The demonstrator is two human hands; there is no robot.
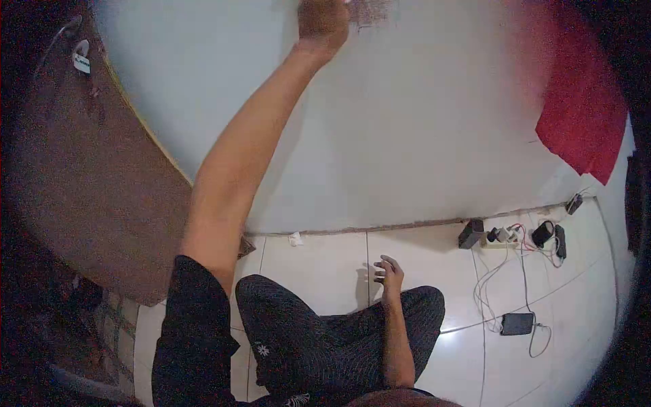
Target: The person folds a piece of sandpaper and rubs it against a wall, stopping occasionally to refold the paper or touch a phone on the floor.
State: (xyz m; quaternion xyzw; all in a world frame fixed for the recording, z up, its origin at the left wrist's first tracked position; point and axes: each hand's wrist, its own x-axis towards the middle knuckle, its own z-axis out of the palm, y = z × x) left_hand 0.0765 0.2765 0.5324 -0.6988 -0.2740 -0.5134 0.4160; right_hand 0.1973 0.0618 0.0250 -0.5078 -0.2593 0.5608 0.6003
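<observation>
Up on the pale wall [407, 122], my left hand [323, 24] is closed, with its fingers cut off by the top edge of the view. A small white bit shows beside its fingers, too little to name. Just right of that hand, the wall bears a patch of reddish-brown marks [371, 12]. My right hand [388, 277] hangs over the tiled floor by my right knee, its fingers apart and loosely bent, holding nothing.
A brown door [88, 169] with a padlock [81, 62] stands at left. Red cloth [586, 102] hangs at right. On the floor tiles [312, 261] lie a power strip [500, 243], a black box [470, 234], cables and a dark flat device [517, 323]. White scrap [296, 239] lies near the wall.
</observation>
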